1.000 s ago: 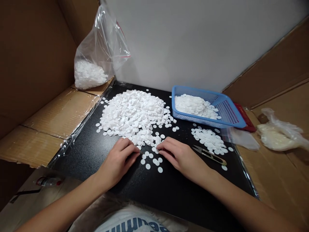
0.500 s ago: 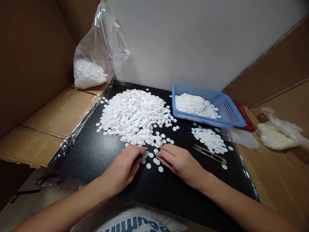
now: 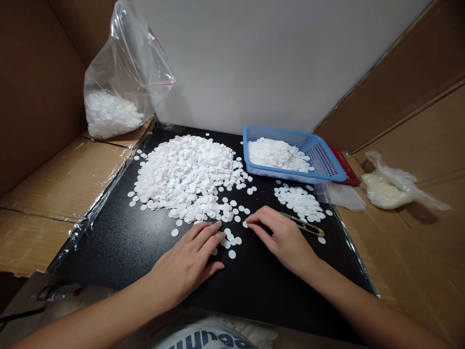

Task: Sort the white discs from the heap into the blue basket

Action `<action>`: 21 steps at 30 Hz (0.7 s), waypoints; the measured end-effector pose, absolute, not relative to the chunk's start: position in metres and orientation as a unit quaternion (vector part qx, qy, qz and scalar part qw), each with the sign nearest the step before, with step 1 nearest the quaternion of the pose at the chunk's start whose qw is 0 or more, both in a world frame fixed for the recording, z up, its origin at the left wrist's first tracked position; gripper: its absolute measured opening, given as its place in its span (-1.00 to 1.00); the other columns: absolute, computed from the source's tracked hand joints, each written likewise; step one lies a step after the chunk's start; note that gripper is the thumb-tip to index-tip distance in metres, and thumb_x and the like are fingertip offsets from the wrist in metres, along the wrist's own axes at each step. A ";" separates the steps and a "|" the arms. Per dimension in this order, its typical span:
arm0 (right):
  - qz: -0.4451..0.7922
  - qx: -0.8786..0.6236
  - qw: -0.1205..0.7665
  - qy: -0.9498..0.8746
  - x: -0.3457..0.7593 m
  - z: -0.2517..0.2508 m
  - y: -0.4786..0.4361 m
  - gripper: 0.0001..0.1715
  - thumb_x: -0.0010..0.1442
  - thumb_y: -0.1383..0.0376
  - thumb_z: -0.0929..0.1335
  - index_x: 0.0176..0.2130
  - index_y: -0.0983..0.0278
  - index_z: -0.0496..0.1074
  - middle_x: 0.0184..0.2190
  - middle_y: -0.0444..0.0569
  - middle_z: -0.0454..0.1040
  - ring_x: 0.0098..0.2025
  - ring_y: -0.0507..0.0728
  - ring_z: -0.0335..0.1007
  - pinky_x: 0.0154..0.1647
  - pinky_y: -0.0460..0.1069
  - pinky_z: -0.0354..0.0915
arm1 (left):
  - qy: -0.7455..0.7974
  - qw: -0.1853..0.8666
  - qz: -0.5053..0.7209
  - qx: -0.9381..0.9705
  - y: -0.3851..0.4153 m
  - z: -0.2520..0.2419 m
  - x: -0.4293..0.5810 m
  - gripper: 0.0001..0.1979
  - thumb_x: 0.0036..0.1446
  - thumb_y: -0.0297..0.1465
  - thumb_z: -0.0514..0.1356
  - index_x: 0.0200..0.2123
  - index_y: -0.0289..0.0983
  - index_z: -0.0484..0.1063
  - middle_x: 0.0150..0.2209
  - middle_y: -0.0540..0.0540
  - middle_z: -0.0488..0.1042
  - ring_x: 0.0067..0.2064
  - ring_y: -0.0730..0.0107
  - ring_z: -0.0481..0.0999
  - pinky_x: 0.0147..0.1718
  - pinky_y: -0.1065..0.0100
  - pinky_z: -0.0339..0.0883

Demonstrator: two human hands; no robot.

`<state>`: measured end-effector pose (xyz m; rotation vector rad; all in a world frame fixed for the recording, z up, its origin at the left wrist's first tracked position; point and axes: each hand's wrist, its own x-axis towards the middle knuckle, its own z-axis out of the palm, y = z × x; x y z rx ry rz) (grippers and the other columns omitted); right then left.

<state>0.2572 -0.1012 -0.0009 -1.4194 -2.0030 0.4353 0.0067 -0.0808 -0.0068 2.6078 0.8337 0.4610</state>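
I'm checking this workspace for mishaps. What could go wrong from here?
The bare right hand partly covers the slim metal snips in this view, so a finger might get nicked.
The bare left hand is spread beside loose, thin, round white discs near a larger white heap; a sweep could mix them.
A small pile of white discs lies near the right edge of the black tabletop; a bump might spill some.
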 end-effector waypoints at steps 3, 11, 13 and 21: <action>0.154 -0.555 0.328 -0.749 0.260 -0.005 -0.097 -0.86 0.33 0.35 0.28 -0.20 0.22 0.44 -0.31 -0.01 0.45 -0.27 0.15 0.47 -0.25 0.03 0.42 | 0.267 0.154 0.148 0.940 -0.081 -0.006 0.011 -0.42 0.23 -0.18 0.23 0.25 -0.19 0.20 0.25 -0.22 0.32 0.24 0.00 0.31 0.15 -0.04 0.33; 0.125 -0.533 0.304 -0.780 0.253 -0.011 -0.092 -0.86 0.28 0.34 0.36 -0.12 0.25 0.48 -0.30 0.00 0.42 -0.22 0.17 0.42 -0.19 0.06 0.42 | 0.248 0.236 0.123 0.932 -0.075 0.010 0.013 -0.70 0.27 -0.25 0.19 0.03 -0.18 0.37 0.20 -0.21 0.33 0.21 0.03 0.31 0.11 0.00 0.34; 0.122 -0.522 0.300 -0.789 0.250 -0.011 -0.091 -0.86 0.28 0.37 0.36 -0.12 0.27 0.47 -0.30 0.01 0.42 -0.23 0.17 0.41 -0.20 0.05 0.42 | 0.273 0.280 0.143 0.909 -0.069 0.012 0.015 -0.88 0.31 -0.34 0.15 -0.11 -0.20 0.38 0.11 -0.19 0.37 0.12 0.13 0.38 0.03 0.13 0.38; -0.032 -0.462 0.195 -0.865 0.246 -0.009 -0.084 -0.68 0.36 0.42 0.22 -0.39 0.28 0.43 -0.45 -0.01 0.38 -0.38 0.13 0.26 -0.37 0.03 0.20 | 0.315 0.270 0.179 0.892 -0.035 0.002 0.034 -0.88 0.27 -0.57 0.09 -0.21 -0.23 0.29 -0.18 -0.06 0.35 -0.13 0.28 0.39 -0.15 0.26 0.34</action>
